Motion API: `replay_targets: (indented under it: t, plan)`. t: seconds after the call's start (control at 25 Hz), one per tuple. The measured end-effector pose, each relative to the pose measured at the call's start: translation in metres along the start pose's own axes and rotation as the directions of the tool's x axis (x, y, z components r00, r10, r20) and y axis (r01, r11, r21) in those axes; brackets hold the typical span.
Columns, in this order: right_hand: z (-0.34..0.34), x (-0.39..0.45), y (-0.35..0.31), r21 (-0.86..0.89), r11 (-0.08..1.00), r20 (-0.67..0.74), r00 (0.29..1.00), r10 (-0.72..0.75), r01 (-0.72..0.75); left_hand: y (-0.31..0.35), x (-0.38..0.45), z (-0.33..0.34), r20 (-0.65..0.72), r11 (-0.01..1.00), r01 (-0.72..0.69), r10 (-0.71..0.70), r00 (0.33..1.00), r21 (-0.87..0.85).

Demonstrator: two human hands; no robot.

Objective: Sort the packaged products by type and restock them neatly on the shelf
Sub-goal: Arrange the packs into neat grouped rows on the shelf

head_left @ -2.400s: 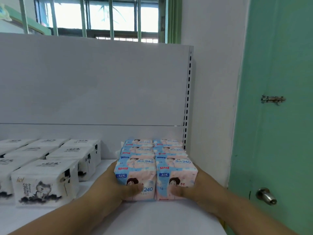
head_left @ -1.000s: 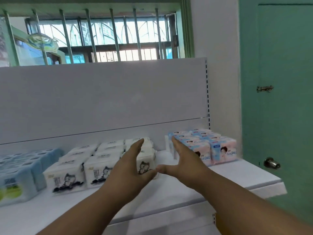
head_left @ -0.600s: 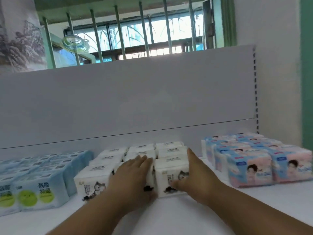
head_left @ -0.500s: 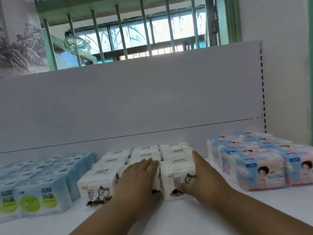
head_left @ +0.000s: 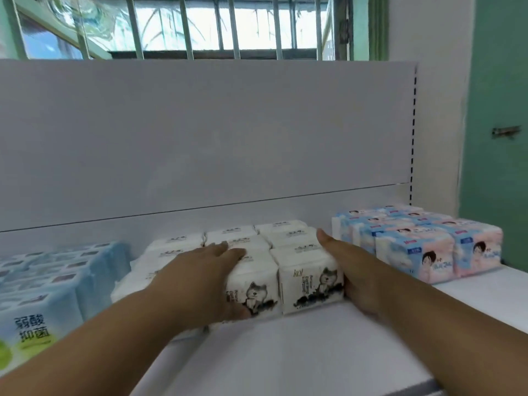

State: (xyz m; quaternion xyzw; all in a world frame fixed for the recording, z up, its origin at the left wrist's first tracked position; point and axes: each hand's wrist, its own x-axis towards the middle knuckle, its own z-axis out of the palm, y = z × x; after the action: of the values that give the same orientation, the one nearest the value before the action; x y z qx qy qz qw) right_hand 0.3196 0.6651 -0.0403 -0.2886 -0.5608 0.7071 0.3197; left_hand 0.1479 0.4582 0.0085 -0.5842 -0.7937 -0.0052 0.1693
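Observation:
A block of white tissue packs with an ink cat print (head_left: 310, 281) stands in the middle of the white shelf (head_left: 285, 352). My left hand (head_left: 200, 281) lies flat over the top and front of the front pack on the left side of this block, fingers straight. My right hand (head_left: 351, 270) presses its straight fingers against the right side of the block. Pink and blue packs with a cartoon child (head_left: 423, 252) stand in rows to the right. Light blue packs with a green label (head_left: 43, 304) stand to the left.
The shelf's grey back panel (head_left: 200, 138) rises behind the packs, with a barred window (head_left: 214, 24) above. A green door (head_left: 503, 138) stands at the right, past the shelf's end. Bare shelf surface lies in front of the packs.
Both hands left the pink and blue packs at the right and went to the white cat packs. Over the last half second they stay against this block; the view has come closer.

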Motion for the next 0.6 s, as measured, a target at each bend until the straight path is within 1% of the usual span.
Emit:
replay_targets:
  t: [0.08,0.16,0.2,0.24,0.28,0.32,0.36,0.4,0.44,0.48,0.52,0.56,0.6]
  plan:
    - [0.010,-0.013,-0.005,0.047,0.995,0.000,0.996,0.089,-0.089,0.001,0.002,0.004,-0.034,1.000,-0.019,0.019,0.999,-0.013]
    - [0.010,-0.016,-0.012,0.045,0.990,0.047,0.990,0.135,-0.137,-0.002,-0.003,-0.002,0.009,0.998,-0.002,0.002,1.000,-0.057]
    - [0.008,-0.019,-0.017,0.034,0.991,0.060,0.990,0.131,-0.133,-0.007,-0.008,-0.008,0.028,0.990,0.044,-0.040,0.999,-0.137]
    - [0.007,-0.019,-0.023,0.030,0.991,0.082,0.989,0.125,-0.128,-0.016,-0.014,-0.016,0.014,0.961,0.110,-0.109,0.994,-0.253]
    - [0.007,-0.018,-0.029,0.045,0.991,0.083,0.989,0.123,-0.127,-0.026,-0.020,-0.024,-0.014,0.911,0.190,-0.209,0.978,-0.365]
    - [0.006,-0.016,-0.033,0.058,0.990,0.061,0.990,0.127,-0.130,-0.038,-0.025,-0.029,-0.024,0.857,0.282,-0.323,0.946,-0.431]
    - [0.006,-0.010,-0.035,0.067,0.989,0.010,0.991,0.132,-0.132,-0.049,-0.028,-0.032,0.011,0.793,0.389,-0.435,0.900,-0.469]
    - [0.006,-0.005,-0.036,0.095,0.986,-0.016,0.990,0.139,-0.137,-0.056,-0.030,-0.034,0.092,0.682,0.490,-0.532,0.842,-0.543]
    - [0.009,-0.001,-0.035,0.111,0.982,-0.025,0.987,0.156,-0.152,-0.058,-0.030,-0.033,0.196,0.509,0.552,-0.593,0.781,-0.661]
    - [0.011,0.004,-0.032,0.124,0.978,-0.021,0.985,0.172,-0.168,-0.056,-0.030,-0.032,0.298,0.297,0.564,-0.614,0.731,-0.770]
    - [0.013,0.008,-0.029,0.119,0.978,0.001,0.985,0.174,-0.173,-0.053,-0.028,-0.030,0.388,0.090,0.540,-0.597,0.702,-0.837]
    - [0.015,0.010,-0.028,0.116,0.977,0.045,0.984,0.175,-0.179,-0.047,-0.026,-0.032,0.443,-0.055,0.504,-0.566,0.696,-0.862]
    - [0.014,0.013,-0.026,0.112,0.975,0.083,0.980,0.182,-0.191,-0.046,-0.024,-0.031,0.470,-0.131,0.479,-0.529,0.707,-0.868]
